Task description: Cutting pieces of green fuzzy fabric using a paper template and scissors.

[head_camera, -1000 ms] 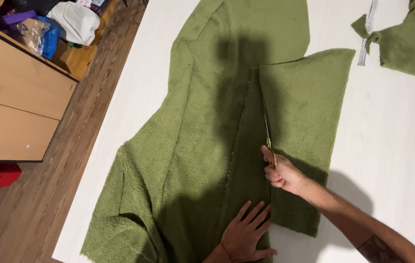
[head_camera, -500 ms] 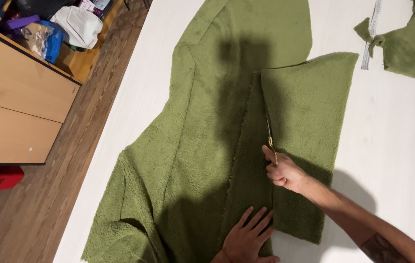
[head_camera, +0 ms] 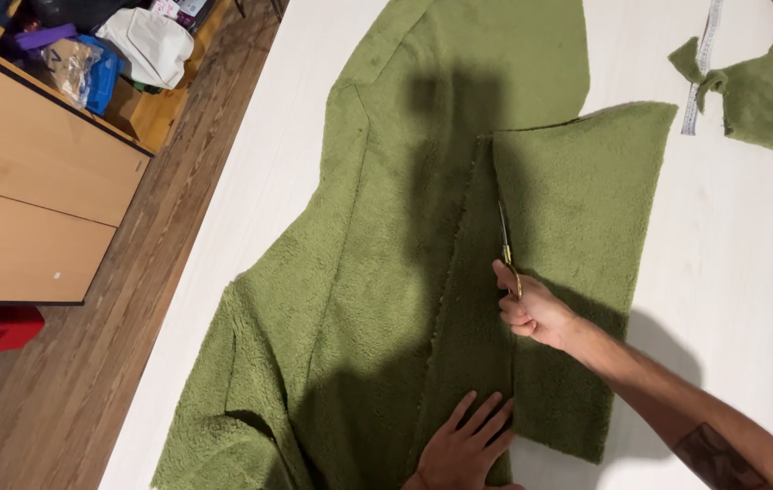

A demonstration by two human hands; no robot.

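A large piece of fluffy green fabric (head_camera: 377, 272) lies spread on a white table (head_camera: 749, 272). My right hand (head_camera: 531, 308) grips gold-handled scissors (head_camera: 506, 247), their blades pointing away from me along a cut line in the fabric. A cut panel of the same fabric (head_camera: 577, 236) lies to the right of the blades. My left hand (head_camera: 463, 445) presses flat, fingers spread, on the fabric near the bottom edge of the view, just left of the cut.
A smaller green fabric scrap (head_camera: 772, 91) and a white measuring tape (head_camera: 702, 63) lie at the table's far right. To the left is a wooden floor (head_camera: 68, 399), a wooden cabinet (head_camera: 32, 209), a red box (head_camera: 5, 328) and bags (head_camera: 141, 45).
My left hand has slid a little toward the bottom edge of the view. The right hand with the scissors stays at about the same spot on the cut.
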